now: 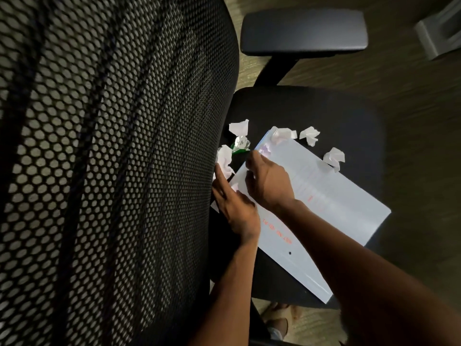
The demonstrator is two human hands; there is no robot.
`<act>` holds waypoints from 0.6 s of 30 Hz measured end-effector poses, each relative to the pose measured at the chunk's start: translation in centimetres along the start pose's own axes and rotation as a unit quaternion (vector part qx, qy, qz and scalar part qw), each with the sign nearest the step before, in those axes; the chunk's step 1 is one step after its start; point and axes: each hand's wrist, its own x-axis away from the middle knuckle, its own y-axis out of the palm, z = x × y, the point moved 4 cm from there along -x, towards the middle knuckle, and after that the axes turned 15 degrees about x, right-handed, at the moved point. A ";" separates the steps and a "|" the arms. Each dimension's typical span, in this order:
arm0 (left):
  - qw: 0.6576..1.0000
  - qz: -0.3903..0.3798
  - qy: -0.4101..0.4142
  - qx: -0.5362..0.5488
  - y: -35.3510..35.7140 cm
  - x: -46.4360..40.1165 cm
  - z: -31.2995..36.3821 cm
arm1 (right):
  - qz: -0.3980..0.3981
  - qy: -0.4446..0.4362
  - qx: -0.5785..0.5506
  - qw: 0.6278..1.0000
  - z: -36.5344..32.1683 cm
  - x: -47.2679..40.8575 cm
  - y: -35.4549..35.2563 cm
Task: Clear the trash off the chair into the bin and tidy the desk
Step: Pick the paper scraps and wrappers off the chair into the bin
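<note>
on the black padded chair seat (324, 108), five crumpled white paper balls (309, 136) and a large white sheet (336, 196) are left uncleared, both hands' fingers (252, 166) loosely curled, grip unclear.

One head-worn view looks steeply down from above and behind an office chair, very near its mesh backrest (104, 158), which fills the left half. The seat (324, 113) lies lower and farther, right of centre, with an armrest (303, 29) and the floor (411, 101) beyond it
</note>
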 end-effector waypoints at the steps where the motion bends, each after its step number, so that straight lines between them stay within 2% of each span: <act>1: 1.000 -0.007 0.001 -0.013 0.2 0.0 0.0 | 0.010 -0.012 -0.003 1.000 -0.3 -0.3 -0.1; 5: 0.998 -0.034 -0.034 -0.035 0.6 -0.3 -0.7 | -0.007 -0.050 0.007 0.999 -1.4 -2.1 -0.4; 11: 0.992 -0.039 -0.083 -0.083 0.8 -0.7 -1.3 | -0.075 -0.106 0.094 0.987 -2.7 -4.8 0.9; 16: 0.988 -0.032 -0.119 -0.096 0.8 -0.6 -1.7 | -0.145 -0.100 0.144 0.974 -2.5 -5.5 1.9; 18: 0.989 -0.020 -0.117 -0.088 0.7 -0.6 -1.7 | -0.147 -0.092 0.139 0.975 -2.7 -5.6 2.0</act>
